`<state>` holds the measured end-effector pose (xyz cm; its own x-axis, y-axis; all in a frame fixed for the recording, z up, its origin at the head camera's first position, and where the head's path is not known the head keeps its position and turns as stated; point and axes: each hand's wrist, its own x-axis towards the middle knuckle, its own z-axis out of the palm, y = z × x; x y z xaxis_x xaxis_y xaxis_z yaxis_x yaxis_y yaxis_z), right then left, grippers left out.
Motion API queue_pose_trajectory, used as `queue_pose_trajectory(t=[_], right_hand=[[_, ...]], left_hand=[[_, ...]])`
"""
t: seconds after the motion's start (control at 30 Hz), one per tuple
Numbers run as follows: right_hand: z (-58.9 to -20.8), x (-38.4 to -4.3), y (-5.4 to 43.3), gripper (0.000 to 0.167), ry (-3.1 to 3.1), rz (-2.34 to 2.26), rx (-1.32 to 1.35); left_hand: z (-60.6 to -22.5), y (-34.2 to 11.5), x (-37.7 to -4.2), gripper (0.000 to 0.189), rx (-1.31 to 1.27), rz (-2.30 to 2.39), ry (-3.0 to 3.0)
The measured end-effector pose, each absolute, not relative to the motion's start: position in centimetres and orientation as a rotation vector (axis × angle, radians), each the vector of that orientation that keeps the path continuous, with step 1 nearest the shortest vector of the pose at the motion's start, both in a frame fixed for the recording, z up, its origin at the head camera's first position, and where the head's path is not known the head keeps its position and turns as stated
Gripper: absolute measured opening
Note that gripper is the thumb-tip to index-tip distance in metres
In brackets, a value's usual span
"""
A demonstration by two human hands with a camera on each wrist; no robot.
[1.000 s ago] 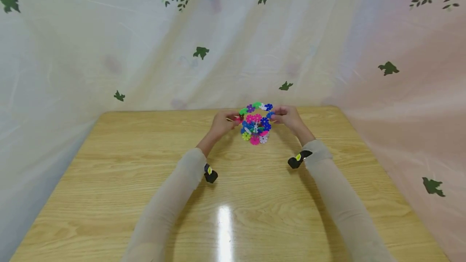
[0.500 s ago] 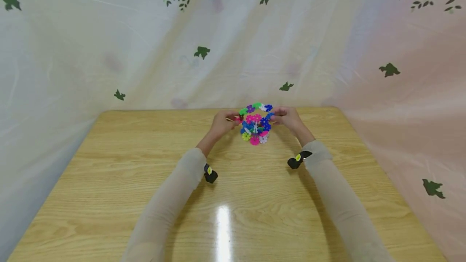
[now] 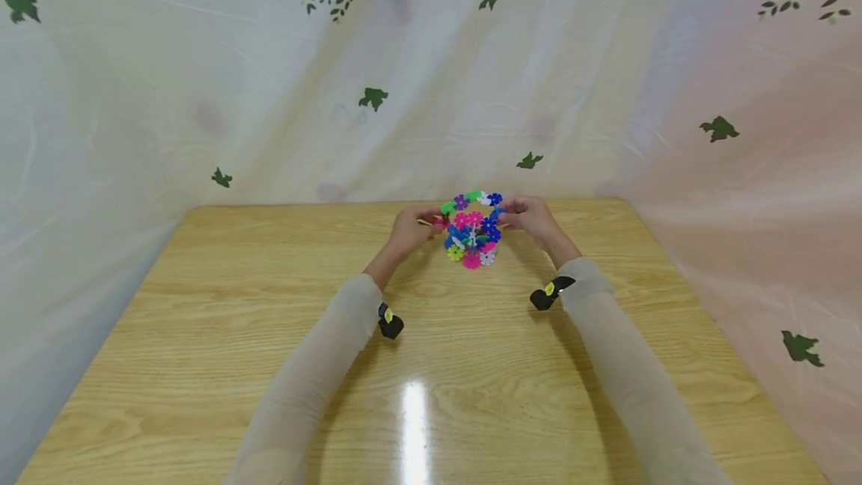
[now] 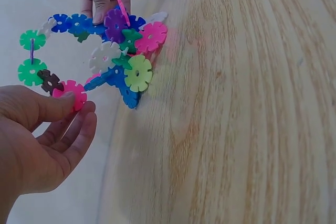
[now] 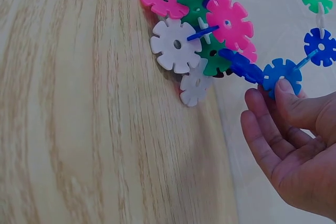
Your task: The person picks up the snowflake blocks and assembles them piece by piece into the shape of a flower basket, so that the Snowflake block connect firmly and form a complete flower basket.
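A basket-like construction of linked plastic snowflake discs (image 3: 471, 260) stands near the table's far edge. Its discs are pink, blue, green, white, purple and yellow-green, and an arch of discs rises over the cluster. My left hand (image 3: 409, 230) is at its left side, pinching a pink disc (image 4: 79, 98) of the arch between thumb and fingers. On the opposite side, my right hand (image 3: 536, 221) pinches a blue disc (image 5: 275, 72) of the arch, thumb on its face. The cluster's lower discs, such as a white one (image 5: 170, 48), are at the tabletop.
The wood-grain table (image 3: 269, 305) stretches out in front, with a bright light reflection at its near middle. Behind and beside it hangs a pale curtain (image 3: 431, 96) printed with leaves and birds. A black camera (image 3: 390, 322) is strapped to the left wrist, another camera (image 3: 542, 298) to the right.
The arch of discs and my right hand have shifted very slightly to the left. Both hands keep their pinch on the same discs.
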<state>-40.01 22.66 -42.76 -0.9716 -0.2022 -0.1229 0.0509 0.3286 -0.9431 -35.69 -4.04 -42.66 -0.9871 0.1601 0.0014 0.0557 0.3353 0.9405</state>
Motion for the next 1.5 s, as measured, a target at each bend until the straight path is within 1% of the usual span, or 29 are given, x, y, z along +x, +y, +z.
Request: queue_pose_trajectory(t=[0.4, 0.7, 1.17, 1.5], right_hand=[[-43.0, -40.1, 22.5, 0.021, 2.333, -1.715, -0.130], [-43.3, -40.2, 22.5, 0.016, 2.372, -1.702, -0.141], [-42.9, -40.1, 22.6, 0.016, 2.365, -1.696, -0.146], [-43.3, -40.1, 22.5, 0.015, 2.329, -1.774, -0.186]], left_hand=[[-42.9, -3.9, -35.9, 0.032, 0.183, 1.801, 2.422], [-43.5, -4.0, -36.1, 0.032, 0.196, 1.867, 2.373], [-43.2, -3.7, -36.1, 0.033, 0.131, 1.953, 2.225], [-43.7, -3.6, -36.2, 0.033, 0.166, 1.959, 2.293]])
